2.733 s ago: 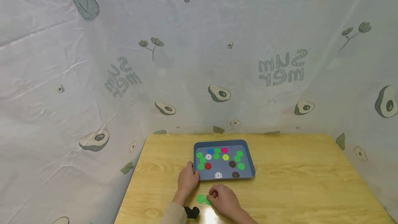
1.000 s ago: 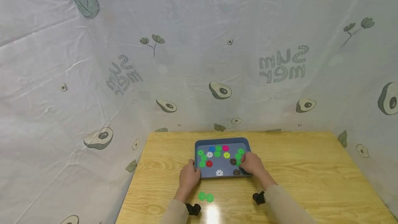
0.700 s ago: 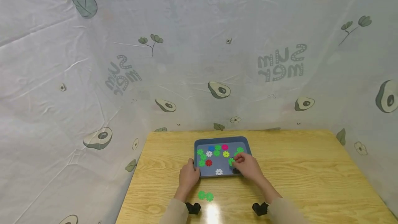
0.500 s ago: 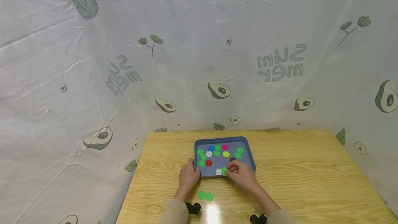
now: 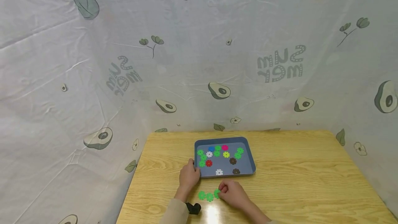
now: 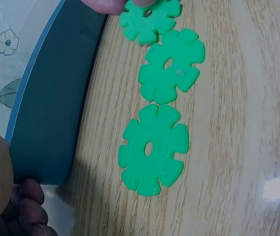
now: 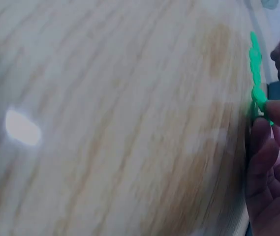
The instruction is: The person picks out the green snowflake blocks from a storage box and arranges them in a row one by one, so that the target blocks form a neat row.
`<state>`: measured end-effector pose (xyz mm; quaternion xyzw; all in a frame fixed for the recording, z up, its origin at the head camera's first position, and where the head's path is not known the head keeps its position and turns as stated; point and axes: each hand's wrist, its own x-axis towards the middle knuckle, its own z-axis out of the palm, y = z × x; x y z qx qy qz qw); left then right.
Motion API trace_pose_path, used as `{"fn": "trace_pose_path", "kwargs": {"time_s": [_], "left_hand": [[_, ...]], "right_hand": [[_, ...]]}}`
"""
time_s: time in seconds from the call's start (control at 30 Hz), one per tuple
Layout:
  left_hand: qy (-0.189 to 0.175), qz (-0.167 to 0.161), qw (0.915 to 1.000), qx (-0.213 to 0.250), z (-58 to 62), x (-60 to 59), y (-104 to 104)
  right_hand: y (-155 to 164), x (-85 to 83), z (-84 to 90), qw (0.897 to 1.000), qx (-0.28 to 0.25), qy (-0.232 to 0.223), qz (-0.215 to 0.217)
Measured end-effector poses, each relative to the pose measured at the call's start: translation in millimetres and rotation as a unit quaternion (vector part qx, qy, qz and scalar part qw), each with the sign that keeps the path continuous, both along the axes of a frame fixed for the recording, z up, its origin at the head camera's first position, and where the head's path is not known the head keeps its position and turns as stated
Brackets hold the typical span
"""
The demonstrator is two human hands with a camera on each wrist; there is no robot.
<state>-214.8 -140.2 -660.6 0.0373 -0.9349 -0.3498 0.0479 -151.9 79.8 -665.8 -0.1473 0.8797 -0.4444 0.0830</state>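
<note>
Pinching a flat green plastic disc with a notched, flower-like rim (image 5: 217, 193) between thumb and fingertips, the person's right hand (image 5: 232, 194) sets it on the pale wooden table (image 5: 311, 182), at the right end of a short row formed with two matching green discs (image 5: 206, 196) near the table's front edge. In the left wrist view the held disc (image 6: 149, 19) just touches its neighbour (image 6: 171, 66), while the third (image 6: 153, 149) lies just beside that one. The left hand (image 5: 188, 178) grips the near left corner of the blue-grey rectangular tray (image 5: 250, 168), fingers curled round its rim; further discs in green, white, red, brown, yellow, pink and blue lie scattered inside. The disc looks thin, stiff and very light, probably smooth enough to skate on the glossy wood, so it likely handles best taken by the rim, with fingertips seated in the notches. Lying flat, it may need an edge tipped up first. It seems unlikely to break.
</note>
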Motion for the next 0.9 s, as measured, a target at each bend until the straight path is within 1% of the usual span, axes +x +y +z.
{"fn": "trace_pose_path", "kwargs": {"time_s": [0.1, 0.33, 0.63, 0.8, 0.9], "left_hand": [[0.001, 0.000, 1.0000, 0.001, -0.8, 0.1, 0], [0.011, -0.001, 0.9999, -0.002, -2.7, -0.7, 0], [0.015, -0.005, 0.9999, -0.004, -3.5, -2.2, -1], [0.012, -0.007, 0.9999, -0.002, -1.4, -1.1, -1], [0.010, -0.006, 0.9999, -0.005, -0.3, 0.5, 0]], "right_hand": [[-3, 1.7, -1.0, 1.000, 0.008, 0.011, -0.001], [-8, 5.1, 6.0, 0.999, 0.032, 0.023, 0.004], [-10, 5.2, 6.5, 0.998, 0.043, 0.037, 0.004], [-12, -0.1, 14.0, 0.998, 0.047, 0.045, -0.007], [-14, -8.4, 24.2, 0.997, 0.033, 0.068, -0.010]]}}
